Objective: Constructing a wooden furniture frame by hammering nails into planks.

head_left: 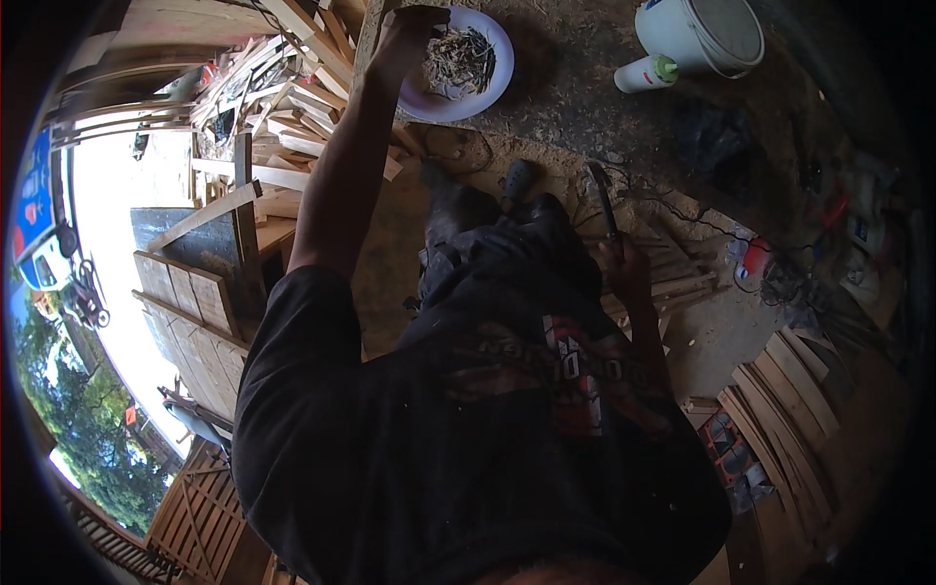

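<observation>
At the upper left of the workbench, my left hand [414, 39] is over the rim of a pale plastic bowl [408, 93] that holds a heap of thin nail-like pieces [458, 60]. Its fingers are bent together, and what they hold, if anything, is hidden. Lower at the right, my right hand [624, 258] is closed round the dark handle of a hammer [605, 206], whose head points up toward the bench's near edge.
The dusty bench [556, 58] carries a white bucket [697, 39] and a white bottle [639, 78]. Timber offcuts [292, 127] crowd the left, plank stacks [780, 409] lie lower right, and cords and red items [756, 255] sit at the right. A vehicle [44, 253] stands outside.
</observation>
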`<state>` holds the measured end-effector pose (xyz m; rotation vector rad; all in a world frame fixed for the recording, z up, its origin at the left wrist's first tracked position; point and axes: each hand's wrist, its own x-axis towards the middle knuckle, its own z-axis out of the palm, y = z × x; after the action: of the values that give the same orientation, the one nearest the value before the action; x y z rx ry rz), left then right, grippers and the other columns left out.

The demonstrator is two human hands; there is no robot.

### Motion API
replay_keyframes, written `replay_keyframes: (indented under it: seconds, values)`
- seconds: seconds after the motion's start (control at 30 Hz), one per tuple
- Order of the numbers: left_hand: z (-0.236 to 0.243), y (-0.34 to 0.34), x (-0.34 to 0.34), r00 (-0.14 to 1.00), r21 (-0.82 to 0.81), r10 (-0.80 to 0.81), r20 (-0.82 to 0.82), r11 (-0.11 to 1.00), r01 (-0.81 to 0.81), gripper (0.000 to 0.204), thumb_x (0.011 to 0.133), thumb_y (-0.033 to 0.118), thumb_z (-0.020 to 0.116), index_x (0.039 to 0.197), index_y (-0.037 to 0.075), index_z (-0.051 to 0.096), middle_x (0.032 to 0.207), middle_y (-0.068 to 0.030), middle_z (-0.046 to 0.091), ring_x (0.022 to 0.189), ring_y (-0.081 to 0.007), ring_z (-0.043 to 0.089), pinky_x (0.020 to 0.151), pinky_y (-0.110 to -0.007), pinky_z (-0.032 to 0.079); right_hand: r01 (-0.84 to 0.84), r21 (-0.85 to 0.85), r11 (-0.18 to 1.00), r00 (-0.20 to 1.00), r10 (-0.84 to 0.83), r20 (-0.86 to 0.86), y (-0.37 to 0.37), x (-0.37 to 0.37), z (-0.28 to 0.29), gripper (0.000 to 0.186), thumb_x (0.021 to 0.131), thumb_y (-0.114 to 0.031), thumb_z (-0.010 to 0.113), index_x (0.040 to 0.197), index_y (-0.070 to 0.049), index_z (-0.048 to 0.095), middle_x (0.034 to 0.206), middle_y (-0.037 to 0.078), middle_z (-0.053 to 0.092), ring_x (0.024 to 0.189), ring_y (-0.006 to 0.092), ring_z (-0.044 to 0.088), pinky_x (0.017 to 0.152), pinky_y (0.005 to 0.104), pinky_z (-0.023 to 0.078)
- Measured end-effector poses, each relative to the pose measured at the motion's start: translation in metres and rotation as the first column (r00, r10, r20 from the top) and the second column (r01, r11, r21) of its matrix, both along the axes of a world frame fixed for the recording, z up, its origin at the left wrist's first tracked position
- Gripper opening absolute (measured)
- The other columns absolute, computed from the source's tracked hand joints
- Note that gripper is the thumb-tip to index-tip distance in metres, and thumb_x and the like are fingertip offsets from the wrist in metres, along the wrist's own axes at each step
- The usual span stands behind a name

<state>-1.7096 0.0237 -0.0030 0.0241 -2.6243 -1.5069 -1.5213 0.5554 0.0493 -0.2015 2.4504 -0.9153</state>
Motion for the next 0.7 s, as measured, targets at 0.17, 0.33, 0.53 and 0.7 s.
replay_keyframes:
  seconds: [0.17,0.33,0.53,0.7]
  values:
    - [-0.074,-0.04,0.009,0.946,-0.586,0.322,0.036,0.774,-0.241,0.028,0.086,0.026,0.072,0.109,0.011,0.076,0.099,-0.0091,0.076,0.088,-0.0216,0.074,0.075,-0.039,0.058,-0.063,-0.009,0.998,0.998,0.063,-0.005,-0.003,-0.01,-0.003,0.029,0.096,-0.032,0.065,0.109,-0.006,0.063,0.076,0.018,0.065,0.076,0.0405,0.068,0.065,0.0467,0.049]
    - [-0.017,0.024,0.018,0.948,-0.311,0.313,0.061,0.908,-0.28,0.025,0.081,0.034,0.076,0.097,0.015,0.079,0.092,-0.0137,0.075,0.088,-0.0333,0.073,0.08,-0.043,0.057,-0.024,0.021,0.999,1.0,0.024,0.02,0.003,-0.006,0.007,0.032,0.095,-0.032,0.066,0.112,-0.005,0.063,0.082,0.019,0.067,0.084,0.0418,0.068,0.07,0.0474,0.05]
    - [-0.009,0.051,0.012,0.994,-0.501,0.105,0.038,0.863,-0.072,0.024,0.084,0.034,0.076,0.1,0.016,0.079,0.103,-0.0153,0.069,0.096,-0.0368,0.068,0.082,-0.047,0.054,-0.056,0.003,0.998,0.998,0.056,-0.04,0.006,-0.009,0.001,0.033,0.095,-0.032,0.066,0.112,-0.004,0.062,0.081,0.019,0.066,0.082,0.042,0.068,0.069,0.0471,0.05]
    - [-0.002,0.045,0.01,0.994,-0.597,0.113,0.012,0.798,-0.083,0.021,0.086,0.031,0.072,0.101,0.019,0.079,0.101,-0.0156,0.071,0.096,-0.036,0.069,0.083,-0.046,0.054,-0.056,0.046,0.997,0.998,0.056,0.001,0.009,-0.01,0.003,0.032,0.095,-0.032,0.065,0.111,-0.005,0.062,0.08,0.019,0.066,0.08,0.0417,0.067,0.068,0.0469,0.05]
